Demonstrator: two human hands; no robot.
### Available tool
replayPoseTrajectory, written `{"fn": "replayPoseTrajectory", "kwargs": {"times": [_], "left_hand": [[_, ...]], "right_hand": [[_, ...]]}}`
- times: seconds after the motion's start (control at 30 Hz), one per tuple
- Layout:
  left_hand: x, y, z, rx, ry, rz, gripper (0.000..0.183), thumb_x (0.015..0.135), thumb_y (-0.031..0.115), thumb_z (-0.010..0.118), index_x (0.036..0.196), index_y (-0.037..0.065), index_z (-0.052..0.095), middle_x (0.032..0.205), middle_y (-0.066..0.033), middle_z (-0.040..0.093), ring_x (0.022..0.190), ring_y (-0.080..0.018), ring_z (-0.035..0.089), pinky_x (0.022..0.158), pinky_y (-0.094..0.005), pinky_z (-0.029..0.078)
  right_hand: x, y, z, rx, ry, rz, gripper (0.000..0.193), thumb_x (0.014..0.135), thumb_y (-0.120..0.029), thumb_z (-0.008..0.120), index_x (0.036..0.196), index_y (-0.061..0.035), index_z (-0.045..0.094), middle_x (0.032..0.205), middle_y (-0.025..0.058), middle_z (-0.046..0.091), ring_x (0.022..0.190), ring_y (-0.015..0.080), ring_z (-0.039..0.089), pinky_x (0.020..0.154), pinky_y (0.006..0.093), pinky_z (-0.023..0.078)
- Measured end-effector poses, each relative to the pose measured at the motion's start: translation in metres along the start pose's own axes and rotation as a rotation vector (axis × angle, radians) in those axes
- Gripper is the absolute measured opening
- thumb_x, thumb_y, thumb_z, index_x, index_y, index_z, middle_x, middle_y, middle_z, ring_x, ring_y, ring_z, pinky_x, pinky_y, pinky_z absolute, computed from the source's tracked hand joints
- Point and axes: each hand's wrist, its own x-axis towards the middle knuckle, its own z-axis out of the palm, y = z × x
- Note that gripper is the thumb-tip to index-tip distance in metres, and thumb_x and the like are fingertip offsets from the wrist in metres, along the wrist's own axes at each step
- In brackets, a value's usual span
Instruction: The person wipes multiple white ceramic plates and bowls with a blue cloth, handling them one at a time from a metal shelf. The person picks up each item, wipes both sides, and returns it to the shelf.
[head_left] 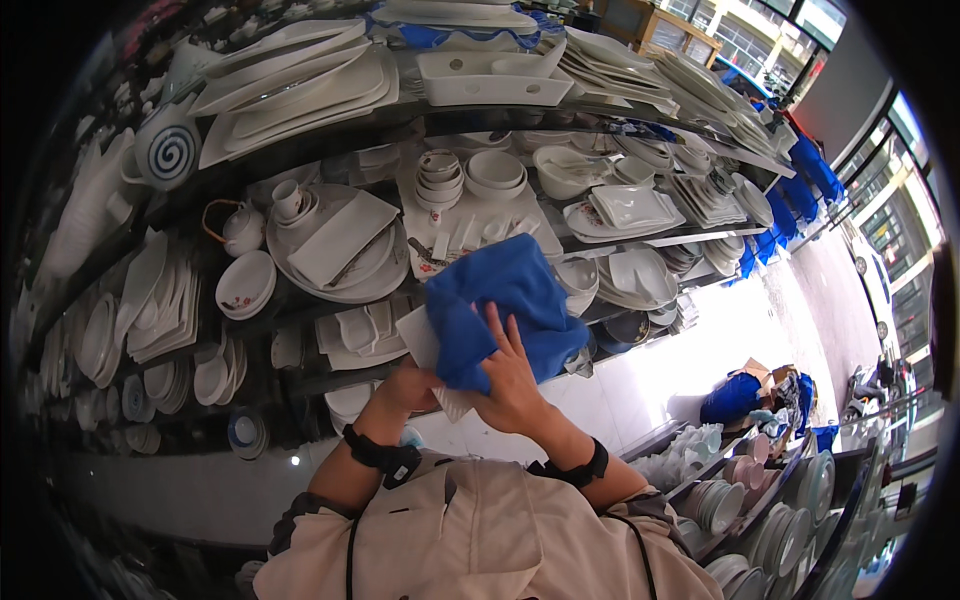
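My left hand (410, 386) grips the lower left edge of a flat white dish (422, 340), its fingers partly hidden behind it. A blue cloth (500, 300) is draped over most of the dish, so its full shape cannot be seen. My right hand (513, 385) holds the cloth against the dish, with two fingers stretched up over the fabric. Both hands are close together in front of my chest, before the shelves. Just beyond the cloth, small white pieces (462, 236) lie on a white tray (425, 205) on the middle shelf.
Tiered dark shelves carry stacked white plates (310, 90), a spiral-patterned jug (168, 150), a teapot (241, 230) and nested bowls (495, 172). More crockery (715, 505) stands on a rack at my lower right. Blue bundles (730, 398) lie on the pale floor (640, 385) to the right.
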Motion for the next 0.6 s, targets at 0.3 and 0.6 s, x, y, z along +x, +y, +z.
{"fn": "replayPoseTrajectory", "kwargs": {"times": [0.3,0.6], "left_hand": [[-0.001,-0.013,0.003,-0.145,-0.027,-0.037,0.088,0.091,0.054,0.064,0.153,0.003,0.027,0.149,-0.0140,0.046,0.130,-0.0259,0.053,0.105,-0.0426,0.049],[-0.006,-0.005,0.055,-0.126,-0.129,-0.099,0.077,0.088,0.024,0.072,0.149,0.000,0.032,0.139,-0.0225,0.052,0.124,-0.0406,0.056,0.102,-0.0565,0.048]], "right_hand": [[-0.027,-0.008,-0.036,-0.057,-0.218,-0.196,0.079,0.059,-0.013,0.071,0.136,-0.0091,0.055,0.159,0.0113,0.035,0.147,0.0350,0.030,0.119,0.0549,0.021],[-0.066,0.085,-0.045,-0.048,0.255,0.184,0.061,0.073,-0.006,0.068,0.131,0.0060,0.055,0.156,0.0267,0.032,0.146,0.0420,0.028,0.121,0.0498,0.019]]}}
